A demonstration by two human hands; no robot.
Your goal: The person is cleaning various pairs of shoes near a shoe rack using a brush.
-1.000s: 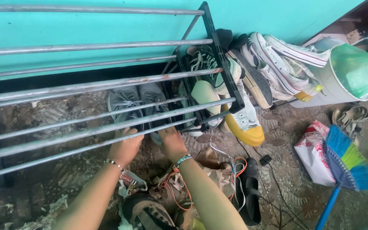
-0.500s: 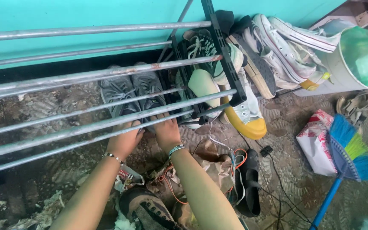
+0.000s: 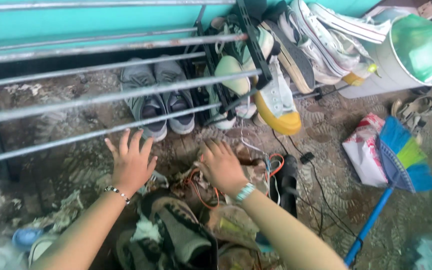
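Dirty floor (image 3: 76,165) by teal wall; metal rack (image 3: 101,95). 2 grey shoes (image 3: 158,97) paired, toes to wall, under rack's lowest bars. Left hand (image 3: 131,162) spread, empty, just before them. Right hand (image 3: 221,165) flat on litter (image 3: 201,192), steadying.

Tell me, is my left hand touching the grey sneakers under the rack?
Apart. The head view shows the left hand with fingers spread over the floor, a strip of bare ground between its fingertips and the heels of the grey sneakers.
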